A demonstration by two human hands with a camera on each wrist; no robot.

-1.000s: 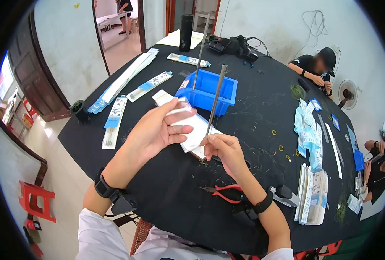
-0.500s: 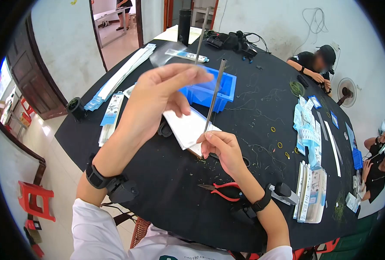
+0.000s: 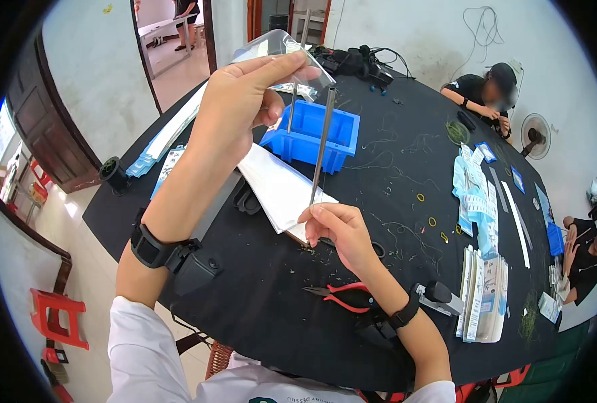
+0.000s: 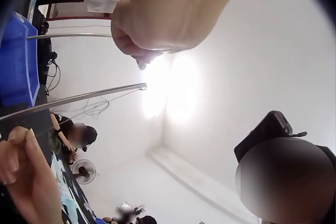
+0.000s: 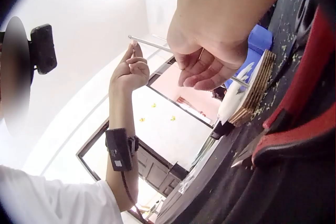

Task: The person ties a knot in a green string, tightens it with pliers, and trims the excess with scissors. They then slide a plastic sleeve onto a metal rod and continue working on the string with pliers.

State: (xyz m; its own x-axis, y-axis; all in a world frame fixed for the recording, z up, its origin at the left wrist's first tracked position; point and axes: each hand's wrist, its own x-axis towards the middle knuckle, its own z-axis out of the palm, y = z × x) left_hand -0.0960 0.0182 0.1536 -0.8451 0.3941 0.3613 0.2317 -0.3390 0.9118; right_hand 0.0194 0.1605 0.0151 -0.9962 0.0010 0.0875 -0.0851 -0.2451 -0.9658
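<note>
- A clear plastic film (image 3: pixel 258 50) is pinched between the thumb and fingers of the raised left hand (image 3: pixel 235 101), held up beside the upper part of the rear metal rod (image 3: pixel 292 111).
- By the thumb and forefinger of the right hand (image 3: pixel 342 232), lowered near the foot of the front metal rod (image 3: pixel 323 138), a thin line (image 4: pixel 118 98) is pinched; in the left wrist view it is seen running toward the rod's tip.
- The front rod is left standing at a slant, its foot partly hidden by the right hand.
- White sheets (image 3: pixel 278 188) are stacked just beside the rod, with a blue bin (image 3: pixel 339 156) placed behind them on the black-covered surface (image 3: pixel 258 329).
- Red-handled pliers (image 3: pixel 349 287) are laid near the right forearm, on the near side of the hand; beyond the wrist, a stapler (image 3: pixel 439 299) is set next to stacked printed packages (image 3: pixel 492 295).
- Yellow bands (image 3: pixel 420 197) are scattered farther right, short of a heap of blue-and-white packaging (image 3: pixel 476 208).
- Across the surface, a person in a dark cap (image 3: pixel 498 84) is seated near a fan (image 3: pixel 535 133).
</note>
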